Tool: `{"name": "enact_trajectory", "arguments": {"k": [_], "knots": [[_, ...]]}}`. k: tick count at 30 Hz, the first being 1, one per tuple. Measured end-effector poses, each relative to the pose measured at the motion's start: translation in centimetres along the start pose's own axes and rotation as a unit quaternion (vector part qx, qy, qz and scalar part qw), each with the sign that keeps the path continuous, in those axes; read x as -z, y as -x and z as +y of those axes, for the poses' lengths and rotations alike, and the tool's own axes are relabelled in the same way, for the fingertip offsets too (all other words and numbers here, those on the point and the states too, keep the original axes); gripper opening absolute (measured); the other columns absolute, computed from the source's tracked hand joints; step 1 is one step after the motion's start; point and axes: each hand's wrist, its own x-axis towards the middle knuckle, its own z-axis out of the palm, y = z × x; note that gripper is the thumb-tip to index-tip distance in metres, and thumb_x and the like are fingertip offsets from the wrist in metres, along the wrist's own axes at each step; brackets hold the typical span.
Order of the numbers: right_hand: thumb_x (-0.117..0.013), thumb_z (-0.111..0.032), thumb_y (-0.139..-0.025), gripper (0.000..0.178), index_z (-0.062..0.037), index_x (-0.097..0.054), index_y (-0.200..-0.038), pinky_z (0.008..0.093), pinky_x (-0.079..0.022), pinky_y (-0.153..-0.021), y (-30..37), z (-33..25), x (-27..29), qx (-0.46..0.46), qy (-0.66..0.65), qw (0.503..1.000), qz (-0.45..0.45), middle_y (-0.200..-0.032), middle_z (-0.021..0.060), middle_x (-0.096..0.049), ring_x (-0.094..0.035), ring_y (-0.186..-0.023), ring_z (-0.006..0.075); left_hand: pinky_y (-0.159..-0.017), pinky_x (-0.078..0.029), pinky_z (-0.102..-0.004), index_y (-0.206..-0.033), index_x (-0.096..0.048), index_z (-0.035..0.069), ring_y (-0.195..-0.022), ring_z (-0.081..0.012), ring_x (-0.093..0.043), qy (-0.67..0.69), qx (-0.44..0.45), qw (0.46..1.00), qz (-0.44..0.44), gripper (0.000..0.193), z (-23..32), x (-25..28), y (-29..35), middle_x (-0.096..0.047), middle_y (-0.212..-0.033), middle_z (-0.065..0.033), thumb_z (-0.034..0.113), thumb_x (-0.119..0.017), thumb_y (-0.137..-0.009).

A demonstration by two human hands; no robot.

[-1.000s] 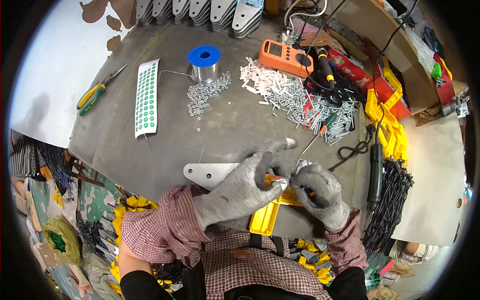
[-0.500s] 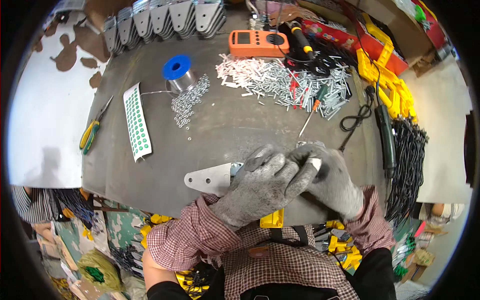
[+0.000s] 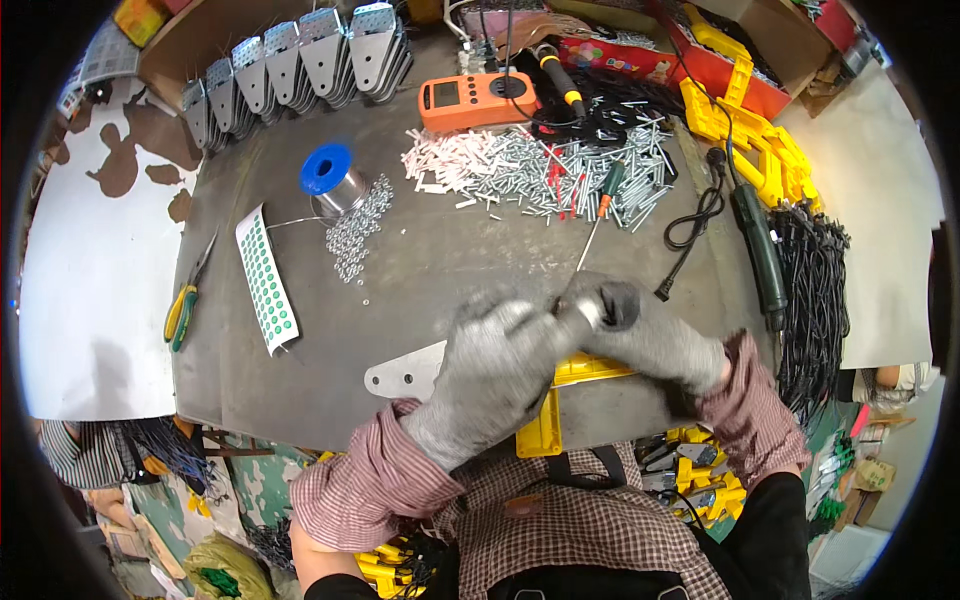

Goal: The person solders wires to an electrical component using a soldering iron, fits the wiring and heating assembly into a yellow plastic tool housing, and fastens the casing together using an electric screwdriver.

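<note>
Both my hands wear grey work gloves and meet above the near middle of the bench. My left hand [image 3: 492, 372] is smeared by motion, its fingers curled in toward the right hand. My right hand [image 3: 650, 338] is closed, with dark patches on the glove fingers; whatever the two hold between them is hidden. A yellow plastic piece [image 3: 541, 428] lies beneath the hands at the bench's near edge. Partly covered by my left hand, a flat grey metal plate [image 3: 408, 371] with holes points left. A screwdriver [image 3: 604, 205] with a green and orange handle lies just beyond my right hand.
Loose screws [image 3: 540, 180], small nuts [image 3: 358, 235] and a solder spool [image 3: 333, 180] lie farther back. An orange multimeter [image 3: 478, 101] sits behind. Pliers [image 3: 190, 300] and a green-dotted sticker sheet [image 3: 266, 285] are left; a dark corded tool [image 3: 760, 255] and black cables [image 3: 815, 300] right.
The view has shifted, moving the bench things left. My hands have shifted, uncovering more of the yellow piece. The metal plate's inner end is now covered by my left hand.
</note>
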Motion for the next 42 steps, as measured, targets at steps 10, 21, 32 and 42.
{"name": "enact_trajectory", "arguments": {"k": [10, 21, 32, 42], "knots": [[-0.071, -0.011, -0.081, 0.023, -0.0049, -0.062, -0.102, 0.0385, -0.053, -0.071, 0.4, -1.2, 0.5, 0.240, 0.390, 0.888, 0.036, -0.093, 0.0124, -0.063, -0.064, -0.086, 0.0331, -0.103, -0.043, -0.0375, -0.143, -0.035, -0.001, -0.122, -0.0267, -0.055, 0.189, 0.231, 0.952, -0.071, 0.065, -0.5, 0.3, 0.8, -0.065, -0.104, -0.0145, 0.001, -0.063, -0.086], [-0.060, -0.029, -0.094, 0.030, 0.0003, -0.058, -0.097, 0.0308, -0.050, -0.074, -1.4, 1.8, -0.1, -0.024, -0.101, 0.995, -0.008, -0.085, 0.0081, -0.062, -0.059, -0.079, 0.0114, -0.084, -0.053, -0.0376, -0.131, -0.048, 0.002, -0.101, -0.0248, -0.062, 0.104, 0.185, 0.977, -0.003, 0.048, -1.3, 5.6, 3.3, -0.057, -0.110, -0.0163, 0.007, -0.064, -0.086], [-0.062, -0.035, -0.093, 0.038, -0.0017, -0.062, -0.111, 0.0328, -0.051, -0.081, -0.3, 2.5, -0.1, -0.058, -0.121, 0.990, -0.035, -0.097, 0.0158, -0.065, -0.063, -0.088, 0.0210, -0.076, -0.048, -0.0405, -0.100, -0.069, 0.016, -0.093, -0.0233, -0.062, -0.223, -0.048, 0.939, -0.257, 0.033, 3.0, 3.4, 0.8, -0.064, -0.100, -0.0029, 0.015, -0.074, -0.067], [-0.060, -0.014, -0.092, 0.025, -0.0049, -0.069, -0.113, 0.0340, -0.052, -0.084, 1.5, -2.0, 3.4, 0.061, 0.084, 0.995, 0.011, -0.112, 0.0133, -0.065, -0.065, -0.098, 0.0275, -0.092, -0.044, -0.0480, -0.109, -0.069, 0.013, -0.102, -0.0294, -0.058, -0.174, 0.144, 0.940, -0.256, 0.034, 3.2, 0.4, 2.7, -0.064, -0.106, -0.0049, 0.014, -0.070, -0.075]]}}
